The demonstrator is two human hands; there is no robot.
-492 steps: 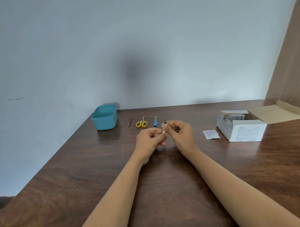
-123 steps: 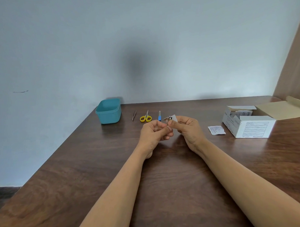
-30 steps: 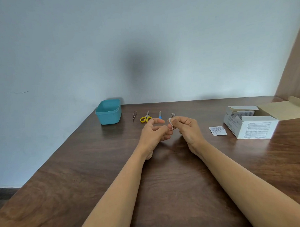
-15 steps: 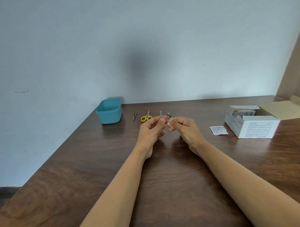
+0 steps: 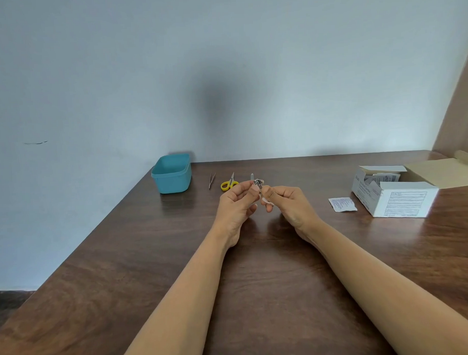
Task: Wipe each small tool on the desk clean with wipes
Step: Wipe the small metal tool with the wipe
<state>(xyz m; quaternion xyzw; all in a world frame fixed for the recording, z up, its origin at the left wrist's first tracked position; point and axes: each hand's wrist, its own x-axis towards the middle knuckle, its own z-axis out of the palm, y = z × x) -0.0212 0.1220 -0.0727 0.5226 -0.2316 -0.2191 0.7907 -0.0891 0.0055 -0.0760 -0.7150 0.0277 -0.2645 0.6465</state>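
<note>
My left hand (image 5: 237, 203) pinches a small metal nail clipper (image 5: 257, 183) upright above the desk's middle. My right hand (image 5: 288, 204) pinches a small white wipe (image 5: 265, 200) just right of the clipper, touching its lower part. On the desk behind my hands lie thin tweezers (image 5: 211, 180), yellow-handled scissors (image 5: 229, 182) and a small tool (image 5: 251, 176) whose tip alone shows over my left fingers.
A teal plastic tub (image 5: 172, 177) stands at the far left corner by the wall. An open white carton of wipes (image 5: 392, 195) sits at the right, a torn wipe packet (image 5: 342, 204) lying beside it. A wooden panel rises at the far right.
The clipper stayed in my left fingers while my right hand slid the wipe down along it, from its top to below it. The head view shifted slightly.
</note>
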